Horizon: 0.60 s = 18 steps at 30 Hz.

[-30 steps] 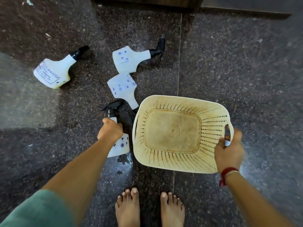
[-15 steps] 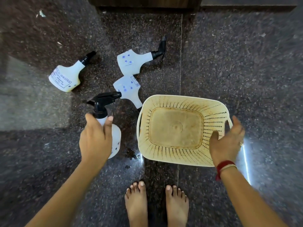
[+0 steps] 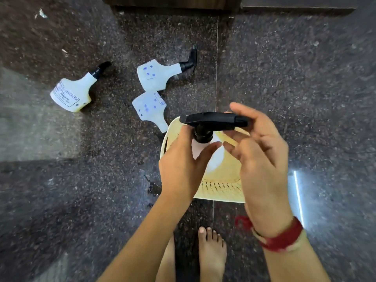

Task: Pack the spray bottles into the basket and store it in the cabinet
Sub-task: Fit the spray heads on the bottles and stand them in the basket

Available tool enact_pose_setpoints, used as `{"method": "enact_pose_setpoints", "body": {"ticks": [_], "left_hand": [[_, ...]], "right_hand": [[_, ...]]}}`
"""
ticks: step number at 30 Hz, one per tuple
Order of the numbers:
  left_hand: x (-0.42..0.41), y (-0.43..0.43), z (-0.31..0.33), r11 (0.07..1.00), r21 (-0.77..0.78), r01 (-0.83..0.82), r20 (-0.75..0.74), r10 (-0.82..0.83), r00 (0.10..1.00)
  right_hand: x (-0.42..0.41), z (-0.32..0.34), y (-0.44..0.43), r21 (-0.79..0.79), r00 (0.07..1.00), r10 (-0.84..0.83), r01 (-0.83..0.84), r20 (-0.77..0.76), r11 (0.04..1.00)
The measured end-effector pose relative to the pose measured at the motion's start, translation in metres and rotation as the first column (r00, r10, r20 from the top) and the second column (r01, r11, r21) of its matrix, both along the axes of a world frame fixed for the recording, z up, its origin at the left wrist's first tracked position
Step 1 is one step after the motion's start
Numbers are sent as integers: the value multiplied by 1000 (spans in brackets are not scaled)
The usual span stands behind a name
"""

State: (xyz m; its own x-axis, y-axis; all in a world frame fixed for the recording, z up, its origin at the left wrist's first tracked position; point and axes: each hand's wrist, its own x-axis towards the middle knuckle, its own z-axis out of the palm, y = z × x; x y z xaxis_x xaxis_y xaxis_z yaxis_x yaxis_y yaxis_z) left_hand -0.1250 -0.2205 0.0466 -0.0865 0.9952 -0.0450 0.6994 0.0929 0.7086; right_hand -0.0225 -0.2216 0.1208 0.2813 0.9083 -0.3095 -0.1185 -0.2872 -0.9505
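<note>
My left hand (image 3: 181, 167) grips a white spray bottle (image 3: 211, 127) with a black trigger head, upright above the cream perforated basket (image 3: 219, 190). Beside the nozzle, my right hand (image 3: 262, 157) hovers with fingers spread, its fingertips close to or touching the trigger head. Three more white spray bottles lie on the dark floor: one with a printed label (image 3: 73, 94) at the left, one with blue dots (image 3: 156, 75) at the back, and another (image 3: 150, 109) touching the basket's far left corner.
A dark wooden cabinet base (image 3: 173, 3) runs along the top edge. My bare feet (image 3: 211, 253) stand just in front of the basket. The speckled stone floor (image 3: 305, 88) stretches to the right. A small wet patch (image 3: 152, 188) lies left of the basket.
My left hand lifted the bottle from the floor and carried it right, over the basket. My right hand let go of the basket's rim and rose toward the bottle's head.
</note>
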Motion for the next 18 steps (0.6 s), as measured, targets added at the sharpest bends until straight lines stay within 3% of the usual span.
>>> {"method": "enact_pose_setpoints", "body": {"ticks": [3,6,11,14,18], "left_hand": [[-2,-10,-35,998,-52,-30,-61,27,998],[-5,-21,-63,996,-88,-3,-96,-5,995],[-18,-37,-82,993,-35,109,-123,-113,986],[-31,-51,-91,969,-140,205,46,-200,979],[-50,-70,-93,951,-301,72,282,16,959]], "right_hand": [[4,-18,-8,-184,994,40,-59,-104,981],[-14,-48,-14,-301,994,71,-45,78,953],[-28,-93,-19,-314,959,118,-33,256,949],[-28,-104,-19,-318,947,188,-99,261,943],[-34,-109,-16,-316,939,276,-203,206,927]]}}
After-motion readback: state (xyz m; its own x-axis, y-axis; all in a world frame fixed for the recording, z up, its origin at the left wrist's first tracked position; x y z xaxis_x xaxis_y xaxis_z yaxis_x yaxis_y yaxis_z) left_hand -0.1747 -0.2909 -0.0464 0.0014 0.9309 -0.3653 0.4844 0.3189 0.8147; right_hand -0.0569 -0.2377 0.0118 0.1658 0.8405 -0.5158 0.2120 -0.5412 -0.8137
